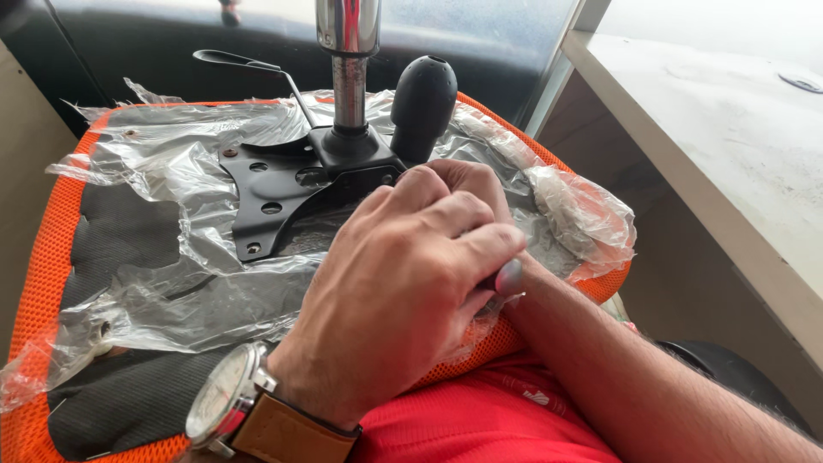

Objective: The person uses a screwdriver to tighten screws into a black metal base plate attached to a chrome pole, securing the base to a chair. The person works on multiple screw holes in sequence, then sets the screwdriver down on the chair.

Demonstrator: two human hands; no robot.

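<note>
Left hand point(403, 291): at 6 o'clock, clenched over a small tool, mostly hidden.
Right hand point(467, 184): under it; grip I cannot tell.
Metal plate point(274, 193): at 11 o'clock on the seat point(51, 257).
Risk: loose plastic wrap point(171, 283) may make the tool slip.

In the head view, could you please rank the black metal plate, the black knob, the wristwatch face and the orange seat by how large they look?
1. orange seat
2. black metal plate
3. black knob and wristwatch face: look alike, and the watch lies nearer the camera, so unranked.
</note>
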